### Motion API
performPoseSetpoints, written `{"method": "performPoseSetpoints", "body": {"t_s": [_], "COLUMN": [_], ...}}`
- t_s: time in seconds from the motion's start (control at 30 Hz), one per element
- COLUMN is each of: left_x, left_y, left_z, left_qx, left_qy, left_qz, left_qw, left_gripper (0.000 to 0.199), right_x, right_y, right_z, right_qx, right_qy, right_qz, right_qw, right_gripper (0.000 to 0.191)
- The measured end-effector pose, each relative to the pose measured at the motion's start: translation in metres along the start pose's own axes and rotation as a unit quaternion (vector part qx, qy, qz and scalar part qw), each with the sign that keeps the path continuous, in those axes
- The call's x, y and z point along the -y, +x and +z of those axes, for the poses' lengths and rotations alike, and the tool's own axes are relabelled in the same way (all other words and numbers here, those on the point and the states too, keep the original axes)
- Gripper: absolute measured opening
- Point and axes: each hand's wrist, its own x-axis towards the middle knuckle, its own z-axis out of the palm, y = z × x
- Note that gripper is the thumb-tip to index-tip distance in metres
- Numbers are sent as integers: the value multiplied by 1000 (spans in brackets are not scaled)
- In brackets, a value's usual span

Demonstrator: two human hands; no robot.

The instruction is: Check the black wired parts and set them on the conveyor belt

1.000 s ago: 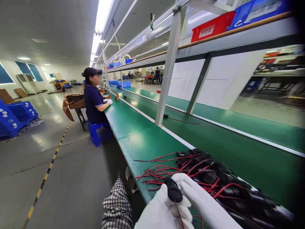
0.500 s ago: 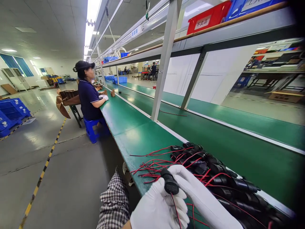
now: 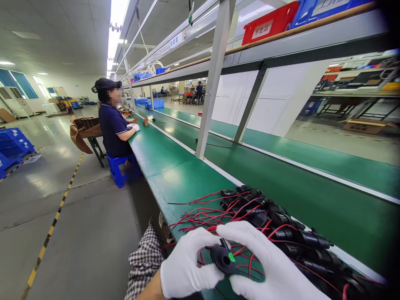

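Note:
A black cylindrical part [image 3: 221, 259] with a round hole in its end and a green sticker is held between my hands, its holed end facing me. My left hand [image 3: 189, 263], in a white glove, grips its left side with thumb and fingers. Curved round the other side, my gloved right hand [image 3: 270, 262] has its index finger above the part and its thumb at the lower edge. Just beyond both hands lie several similar black parts [image 3: 300, 239] in a pile, their red and black wires [image 3: 203, 216] spread to the left across the green bench [image 3: 175, 175].
A metal post [image 3: 212, 91] rises from the bench and carries a shelf with a red bin [image 3: 268, 25] and a blue bin [image 3: 325, 12]. Farther along the bench, a person [image 3: 114, 121] sits on a blue stool [image 3: 118, 171]. Yellow-black tape [image 3: 59, 208] marks the floor.
The held part has turned: its holed, green-stickered end now faces me instead of the end with the wire. My hands have moved apart around it, and the view has shifted slightly.

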Motion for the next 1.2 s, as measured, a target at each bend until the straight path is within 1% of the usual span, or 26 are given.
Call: {"method": "performPoseSetpoints", "body": {"t_s": [0.1, 0.13, 0.2, 0.23, 0.3, 0.37, 0.4, 0.43, 0.47, 0.5, 0.57, 0.6, 0.63, 0.67, 0.7, 0.73, 0.77, 0.8, 0.83, 0.87, 0.9, 0.97, 1.07, 1.13, 1.17, 1.2], "left_x": [-3, -3, -3, -2, -1, -2, -3, -5, -7, -8, -7, -6, -3, 1, 5, 8, 10, 12, 12, 11, 10, 8, 7, 7, 7, 8], "left_y": [1, 2, 1, 1, -1, -3, -4, -4, -5, -4, -3, -2, -1, 0, 2, 3, 5, 6, 7, 7, 7, 5, 0, -1, 0, 1], "left_z": [-4, -5, -5, -4, 1, 10, 15, 19, 23, 26, 29, 30, 30, 31, 31, 32, 33, 33, 34, 33, 33, 32, 32, 34, 37, 39], "left_qx": [22, 26, 24, 16, -20, -64, -84, -104, -123, -142, -152, -137, -111, -78, -47, -24, -11, -3, 3, 10, 14, 18, 4, 7, 17, 28], "left_qy": [23, 37, 73, 91, 117, 128, 132, 135, 137, 135, 93, 36, -47, -152, -266, -374, -465, -535, -586, -623, -648, -681, -710, -716, -713, -704], "left_qz": [10, 13, 24, 28, 27, -2, -27, -56, -84, -105, -121, -121, -121, -127, -139, -151, -161, -167, -168, -166, -164, -170, -188, -199, -206, -213], "left_qw": [999, 999, 997, 995, 993, 990, 987, 984, 979, 975, 977, 983, 985, 977, 953, 915, 870, 828, 792, 765, 744, 712, 679, 669, 670, 677], "left_gripper": [23, 23, 25, 25, 30, 42, 47, 50, 49, 46, 38, 40, 47, 56, 64, 68, 69, 66, 62, 57, 52, 46, 42, 43, 44, 45], "right_x": [0, 1, 2, 3, 4, 1, -2, -7, -12, -17, -27, -31, -33, -34, -34, -33, -32, -29, -27, -24, -21, -16, -12, -15, -17, -20], "right_y": [-2, -2, -1, 1, 5, 11, 13, 15, 17, 18, 18, 18, 18, 17, 17, 18, 19, 20, 21, 23, 24, 26, 23, 18, 14, 11], "right_z": [4, 4, 3, 3, 1, 3, 5, 9, 13, 17, 25, 29, 31, 33, 34, 34, 34, 34, 34, 33, 33, 30, 29, 33, 37, 42], "right_qx": [4, 7, 15, 19, 26, 41, 51, 57, 54, 44, 7, -10, -19, -18, -11, -3, 5, 10, 13, 13, 11, 3, -1, 8, 13, 19], "right_qy": [4, 10, 32, 48, 103, 194, 248, 299, 337, 359, 362, 355, 352, 358, 372, 389, 404, 416, 421, 420, 416, 407, 400, 409, 419, 430], "right_qz": [-35, -37, -32, -19, 33, 100, 123, 133, 134, 131, 132, 138, 144, 144, 138, 131, 125, 122, 124, 130, 139, 159, 204, 228, 239, 247], "right_qw": [999, 999, 999, 998, 994, 975, 959, 943, 930, 923, 923, 925, 925, 923, 918, 912, 906, 901, 898, 898, 898, 899, 894, 883, 876, 868], "right_gripper": [88, 89, 85, 79, 56, 29, 23, 29, 40, 49, 58, 59, 57, 55, 53, 52, 51, 51, 51, 51, 50, 48, 44, 39, 39, 42]}}
